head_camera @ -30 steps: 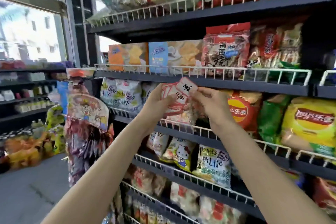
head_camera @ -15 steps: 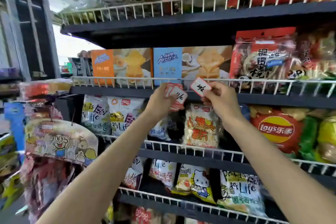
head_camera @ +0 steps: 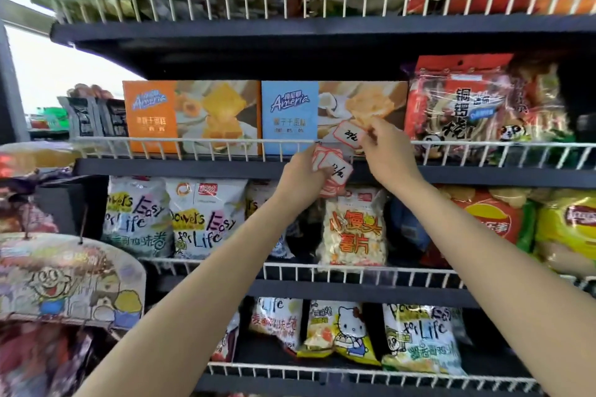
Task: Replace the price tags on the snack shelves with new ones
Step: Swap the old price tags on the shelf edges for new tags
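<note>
My right hand (head_camera: 385, 151) pinches a single white price tag with a red border (head_camera: 350, 135), held against the white wire rail (head_camera: 193, 147) of the second shelf, in front of the blue Ameria box (head_camera: 290, 113). My left hand (head_camera: 300, 182) grips a small stack of the same red-bordered tags (head_camera: 332, 166) just below that rail, against the dark shelf edge. Both forearms reach up from the bottom of the view.
An orange Ameria box (head_camera: 151, 116) stands left of the blue one, a red snack bag (head_camera: 458, 106) to its right. Bags of chips fill the shelf below (head_camera: 206, 219). A hanging cartoon display (head_camera: 64, 280) juts out at the left.
Both hands have risen from the chip shelf to the rail of the shelf above. The single tag has moved away from the stack and now sits at the rail.
</note>
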